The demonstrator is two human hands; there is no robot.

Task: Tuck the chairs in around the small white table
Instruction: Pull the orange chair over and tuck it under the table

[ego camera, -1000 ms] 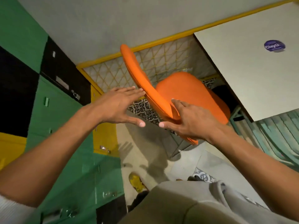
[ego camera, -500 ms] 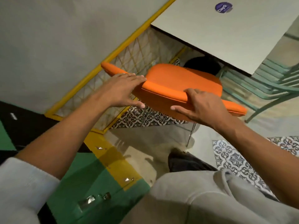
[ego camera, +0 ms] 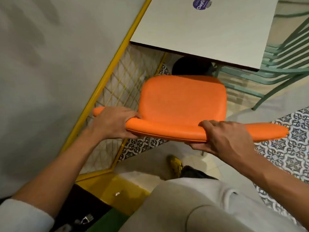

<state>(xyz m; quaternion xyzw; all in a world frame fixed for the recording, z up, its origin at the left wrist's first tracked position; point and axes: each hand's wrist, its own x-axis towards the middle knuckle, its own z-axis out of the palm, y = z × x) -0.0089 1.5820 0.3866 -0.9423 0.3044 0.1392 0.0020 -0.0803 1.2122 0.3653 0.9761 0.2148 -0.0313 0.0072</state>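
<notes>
An orange padded chair (ego camera: 182, 101) stands in front of me, its seat facing the small white table (ego camera: 209, 29). The seat's far edge sits just short of the table's near edge. My left hand (ego camera: 113, 122) grips the left part of the curved backrest, fingers over the top. My right hand (ego camera: 225, 138) grips the right part of the same backrest, thumb underneath. The chair's legs are hidden under the seat.
A grey wall with a yellow-framed lattice panel (ego camera: 120, 84) runs close on the left. Green metal chairs (ego camera: 282, 64) stand at the table's right side. A round purple sticker (ego camera: 201, 3) lies on the tabletop. My yellow shoe (ego camera: 175, 163) stands on the patterned tile floor.
Both hands have closed on the orange backrest, which they only touched before. The chair now faces the table squarely and the view has turned toward it.
</notes>
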